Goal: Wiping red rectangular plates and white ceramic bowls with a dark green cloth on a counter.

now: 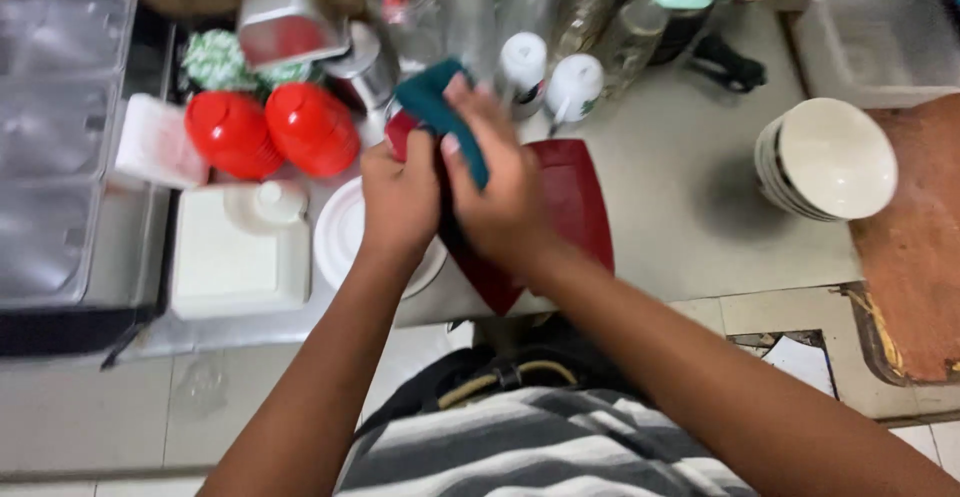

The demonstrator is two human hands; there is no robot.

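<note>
Here I'm pinching the soft teal cloth (440,117) in my right hand (500,197) fingers, while my left hand (400,197) is clasping a small, likely slippery red thing (400,132) above the red tray (575,217).

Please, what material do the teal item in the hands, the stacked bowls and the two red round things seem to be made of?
The teal item, gripped by the right hand, looks like soft cloth: it folds and drapes. The stacked bowls look like glazed ceramic or melamine: smooth, off-white, faint sheen; I cannot tell which. The red round things look like glossy plastic, with bright highlights.
</note>
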